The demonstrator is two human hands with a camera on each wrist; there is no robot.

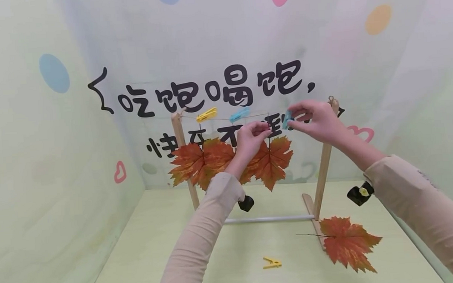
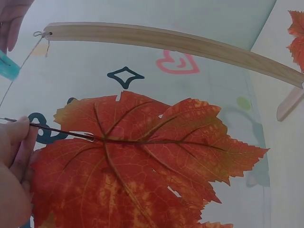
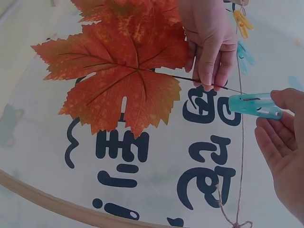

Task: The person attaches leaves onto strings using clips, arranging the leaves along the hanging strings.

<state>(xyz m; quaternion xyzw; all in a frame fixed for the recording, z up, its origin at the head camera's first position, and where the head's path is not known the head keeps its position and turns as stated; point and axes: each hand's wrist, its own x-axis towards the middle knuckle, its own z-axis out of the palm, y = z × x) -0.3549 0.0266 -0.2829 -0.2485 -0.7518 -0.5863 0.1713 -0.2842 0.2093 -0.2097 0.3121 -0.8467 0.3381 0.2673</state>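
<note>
My left hand (image 1: 250, 139) pinches the thin dark stem (image 3: 190, 80) of a red-orange artificial maple leaf (image 1: 272, 161), which hangs below the fingers. The stem's tip reaches up to the string (image 3: 241, 156). Between thumb and fingers, my right hand (image 1: 319, 120) holds a light-blue clothespin (image 3: 255, 105) beside the string, close to the stem's tip. Further left along the string sit a yellow clothespin (image 1: 206, 114) and another blue clothespin (image 1: 239, 114). More leaves (image 1: 190, 160) hang beneath these, partly hidden by the left hand and forearm.
Two wooden posts (image 1: 324, 175) carry the string, with a white rod (image 1: 269, 219) low between them. On the table (image 1: 140, 257) lie a loose leaf (image 1: 349, 242) and a yellow clothespin (image 1: 272, 263). A printed cloth backdrop (image 1: 206, 40) stands behind.
</note>
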